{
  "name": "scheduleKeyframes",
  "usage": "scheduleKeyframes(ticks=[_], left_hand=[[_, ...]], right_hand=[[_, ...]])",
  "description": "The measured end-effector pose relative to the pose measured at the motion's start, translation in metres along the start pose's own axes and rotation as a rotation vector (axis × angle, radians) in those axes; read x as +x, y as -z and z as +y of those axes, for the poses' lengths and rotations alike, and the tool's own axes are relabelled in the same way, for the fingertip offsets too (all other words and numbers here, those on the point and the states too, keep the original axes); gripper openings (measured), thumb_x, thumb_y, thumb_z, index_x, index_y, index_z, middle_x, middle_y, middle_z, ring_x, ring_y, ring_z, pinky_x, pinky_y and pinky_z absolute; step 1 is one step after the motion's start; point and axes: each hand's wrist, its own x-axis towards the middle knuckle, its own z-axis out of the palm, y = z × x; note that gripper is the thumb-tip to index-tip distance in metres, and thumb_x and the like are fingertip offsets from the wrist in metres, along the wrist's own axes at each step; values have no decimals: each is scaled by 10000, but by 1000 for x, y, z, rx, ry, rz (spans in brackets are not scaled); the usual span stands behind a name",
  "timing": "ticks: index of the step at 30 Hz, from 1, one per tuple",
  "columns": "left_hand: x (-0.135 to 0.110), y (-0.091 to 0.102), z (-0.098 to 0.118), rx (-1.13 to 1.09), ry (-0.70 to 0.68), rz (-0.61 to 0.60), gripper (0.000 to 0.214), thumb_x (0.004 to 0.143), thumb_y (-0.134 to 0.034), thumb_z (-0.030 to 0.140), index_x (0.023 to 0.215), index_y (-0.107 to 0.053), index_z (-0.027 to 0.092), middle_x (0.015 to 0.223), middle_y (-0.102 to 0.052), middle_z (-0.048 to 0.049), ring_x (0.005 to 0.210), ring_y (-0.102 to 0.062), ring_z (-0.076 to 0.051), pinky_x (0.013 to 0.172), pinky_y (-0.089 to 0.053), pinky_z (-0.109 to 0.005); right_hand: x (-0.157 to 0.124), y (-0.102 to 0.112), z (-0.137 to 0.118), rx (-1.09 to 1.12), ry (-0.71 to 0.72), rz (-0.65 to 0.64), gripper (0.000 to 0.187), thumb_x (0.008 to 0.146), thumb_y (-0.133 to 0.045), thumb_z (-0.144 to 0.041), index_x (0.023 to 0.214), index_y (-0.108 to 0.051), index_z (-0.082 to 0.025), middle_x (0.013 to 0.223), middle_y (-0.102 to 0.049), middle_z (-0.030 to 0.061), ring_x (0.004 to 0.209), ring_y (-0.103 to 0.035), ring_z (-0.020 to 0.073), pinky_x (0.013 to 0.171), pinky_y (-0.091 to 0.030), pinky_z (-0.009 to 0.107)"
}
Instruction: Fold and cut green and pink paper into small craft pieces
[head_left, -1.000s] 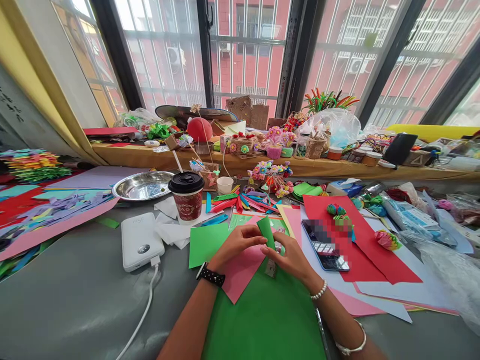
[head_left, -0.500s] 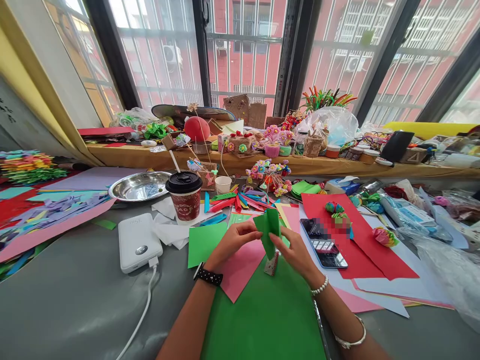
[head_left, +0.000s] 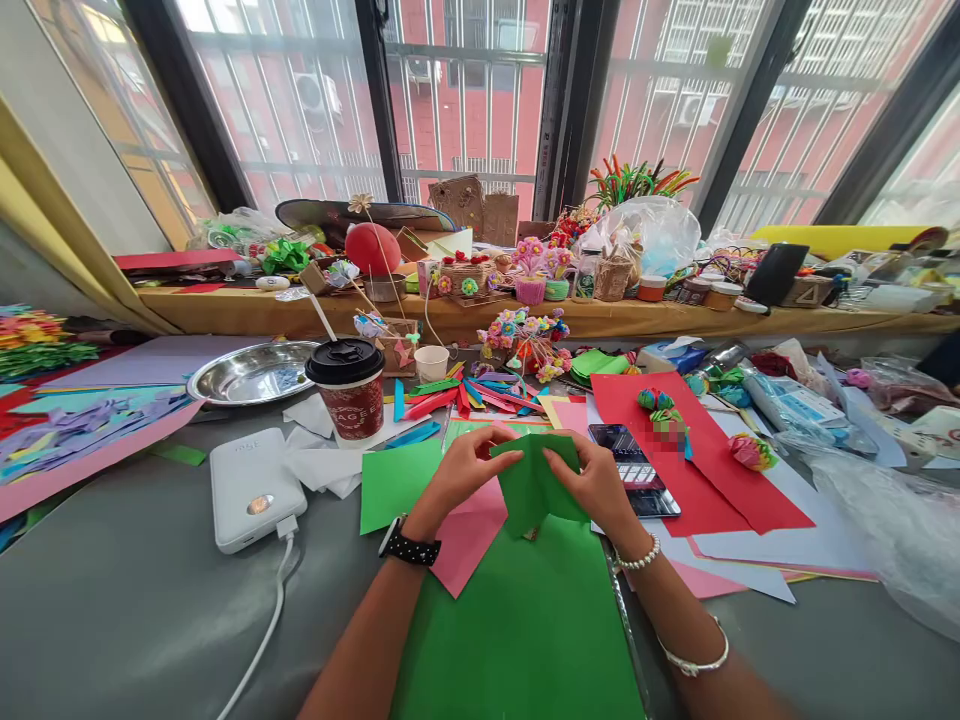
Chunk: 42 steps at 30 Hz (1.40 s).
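Between my hands a creased green sheet of paper is held up, partly opened along its folds. My left hand pinches its left upper edge with thumb and fingers. At its right upper edge, my right hand grips it the same way. Below lies a large dark green sheet flat on the table. A small patterned piece shows just under the held paper, mostly hidden. Left of it a pink sheet lies partly under my left wrist, beside a lighter green sheet.
A lidded paper cup with a straw stands left, near a white power bank with its cable and a steel plate. Right are a phone, red paper and plastic wrap. Folded strips lie behind my hands.
The green paper was folded narrow and upright; now it is spread wider between my hands. My right hand has turned and moved up slightly. The whole view has shifted a little.
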Motion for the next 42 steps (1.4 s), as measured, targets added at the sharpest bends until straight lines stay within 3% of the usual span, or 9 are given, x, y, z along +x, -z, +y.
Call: scheduleKeyframes(ticks=[6, 15, 26, 42], left_hand=[[-9, -8, 23, 338, -153, 198, 131, 743, -494, 264, 799, -583, 186, 777, -627, -1, 703, -544, -127, 633, -398, -233], [-26, -20, 52, 721, -305, 336, 123, 757, -480, 243, 797, -589, 201, 759, -626, -1, 672, -538, -143, 593, -367, -253], [-23, -28, 49, 754, -240, 368, 138, 767, -468, 248, 813, -594, 216, 729, -633, 8, 646, -547, -138, 568, -365, -241], [-23, -34, 47, 748, -276, 431, 148, 760, -464, 237, 742, -606, 198, 672, -633, -1, 610, -540, -126, 559, -354, -235]], right_hand=[[-2, 1, -14, -51, 8, 36, 188, 729, -503, -273, 856, -598, -172, 813, -647, 29, 692, -575, 152, 569, -433, 223], [-7, 1, -27, -46, 73, 133, 150, 745, -495, -245, 816, -608, -177, 793, -647, 29, 723, -582, 148, 641, -444, 231], [-7, 1, -27, -66, 121, 182, 138, 764, -481, -255, 772, -606, -195, 750, -644, 7, 700, -578, 142, 641, -432, 229], [-6, 1, -27, 0, 79, 158, 186, 759, -475, -295, 781, -634, -202, 780, -654, 24, 731, -587, 160, 671, -441, 251]])
